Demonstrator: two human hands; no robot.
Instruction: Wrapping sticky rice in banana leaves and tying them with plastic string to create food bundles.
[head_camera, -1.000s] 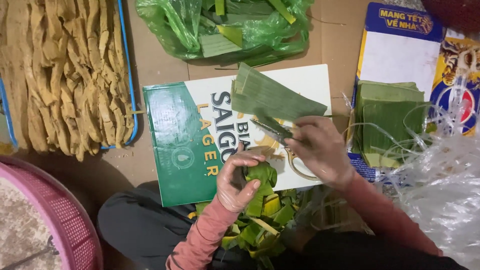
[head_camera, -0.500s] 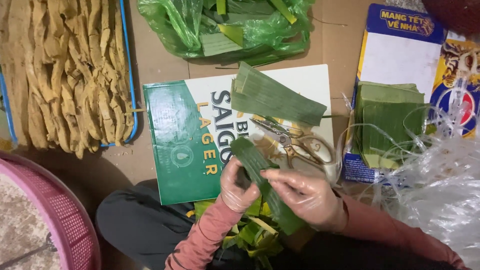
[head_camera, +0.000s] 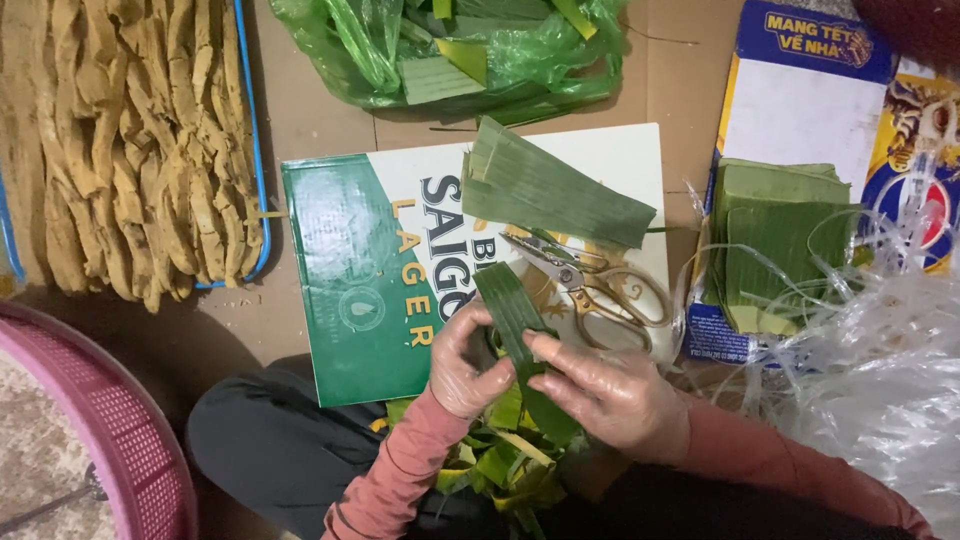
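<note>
Now we hold the banana-leaf strip (head_camera: 515, 320) over the green-and-white carton (head_camera: 350, 280), left hand (head_camera: 465, 365) and right hand (head_camera: 610, 395) both pinching it; it seems light, limp, easily torn, so better gripped near its edges.

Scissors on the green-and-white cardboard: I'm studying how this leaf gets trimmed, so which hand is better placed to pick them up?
Probably the right hand: the scissors lie just beyond it, nearer than to the left hand.
</note>
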